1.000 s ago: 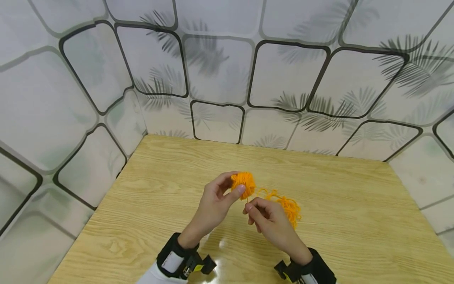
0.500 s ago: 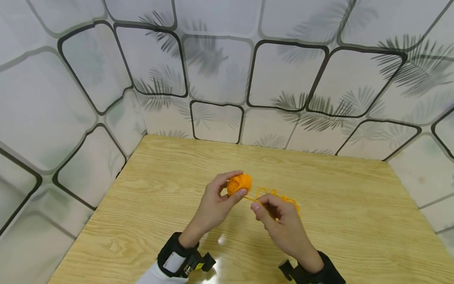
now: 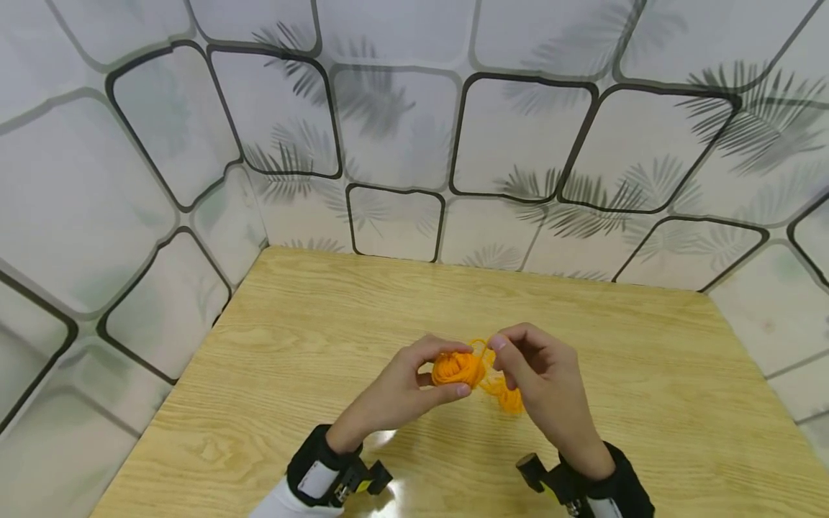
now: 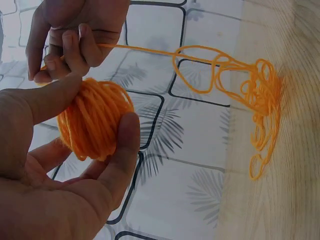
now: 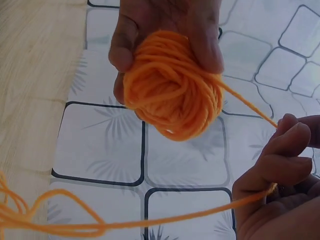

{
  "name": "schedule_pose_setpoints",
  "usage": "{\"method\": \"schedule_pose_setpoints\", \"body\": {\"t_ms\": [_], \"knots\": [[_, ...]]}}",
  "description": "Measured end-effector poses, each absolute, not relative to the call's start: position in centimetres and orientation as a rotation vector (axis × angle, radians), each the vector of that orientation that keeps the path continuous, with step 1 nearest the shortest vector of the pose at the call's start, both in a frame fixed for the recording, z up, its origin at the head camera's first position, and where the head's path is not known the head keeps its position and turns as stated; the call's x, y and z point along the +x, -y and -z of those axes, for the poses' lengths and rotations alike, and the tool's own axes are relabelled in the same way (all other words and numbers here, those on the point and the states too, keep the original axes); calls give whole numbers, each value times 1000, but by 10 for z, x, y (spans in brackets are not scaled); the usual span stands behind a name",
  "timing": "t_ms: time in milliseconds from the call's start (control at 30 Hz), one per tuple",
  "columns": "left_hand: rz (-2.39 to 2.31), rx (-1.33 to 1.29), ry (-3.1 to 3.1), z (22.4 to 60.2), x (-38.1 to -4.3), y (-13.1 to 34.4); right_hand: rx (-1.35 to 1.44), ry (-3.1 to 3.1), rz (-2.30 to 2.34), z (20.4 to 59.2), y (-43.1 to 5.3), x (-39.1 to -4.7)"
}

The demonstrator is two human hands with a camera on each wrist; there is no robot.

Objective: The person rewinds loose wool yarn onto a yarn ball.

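A ball of orange yarn (image 3: 458,368) sits in my left hand (image 3: 404,385), gripped between thumb and fingers above the table. In the right wrist view the wound ball (image 5: 172,90) shows its looped end. My right hand (image 3: 550,378) is just right of the ball and pinches the yarn strand (image 5: 250,104) that runs off it. From the right hand's curled fingers the strand continues to a loose heap of yarn (image 4: 262,90) on the table. In the head view the right hand partly covers that heap.
The light wooden table (image 3: 311,309) carries the loose yarn. Behind it and to the left stand pale walls (image 3: 395,129) patterned with dark outlines and leaves. Black camera straps (image 3: 324,467) circle both wrists.
My right hand has swung from below the ball up to its right side, drawing the strand along. The left hand has lowered and shifted right, turning the ball.
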State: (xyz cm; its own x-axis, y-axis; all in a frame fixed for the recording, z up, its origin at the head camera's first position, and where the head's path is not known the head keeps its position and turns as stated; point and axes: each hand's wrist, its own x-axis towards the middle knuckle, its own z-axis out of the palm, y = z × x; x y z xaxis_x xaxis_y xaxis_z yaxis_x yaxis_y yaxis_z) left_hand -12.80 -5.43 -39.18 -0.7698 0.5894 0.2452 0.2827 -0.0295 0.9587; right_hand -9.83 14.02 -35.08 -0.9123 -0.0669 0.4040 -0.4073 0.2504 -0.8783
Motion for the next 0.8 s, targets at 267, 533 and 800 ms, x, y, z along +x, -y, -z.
{"method": "schedule_pose_setpoints", "body": {"t_ms": [267, 533, 800], "knots": [[-1698, 1062, -2052, 371, -116, 56, 421, 2141, -1827, 337, -147, -106], [-1742, 1181, -1979, 366, -113, 57, 324, 1997, -1994, 339, -149, -120], [-2087, 1233, -1763, 374, -113, 54, -8, 2074, -2096, 368, -146, -137]]}}
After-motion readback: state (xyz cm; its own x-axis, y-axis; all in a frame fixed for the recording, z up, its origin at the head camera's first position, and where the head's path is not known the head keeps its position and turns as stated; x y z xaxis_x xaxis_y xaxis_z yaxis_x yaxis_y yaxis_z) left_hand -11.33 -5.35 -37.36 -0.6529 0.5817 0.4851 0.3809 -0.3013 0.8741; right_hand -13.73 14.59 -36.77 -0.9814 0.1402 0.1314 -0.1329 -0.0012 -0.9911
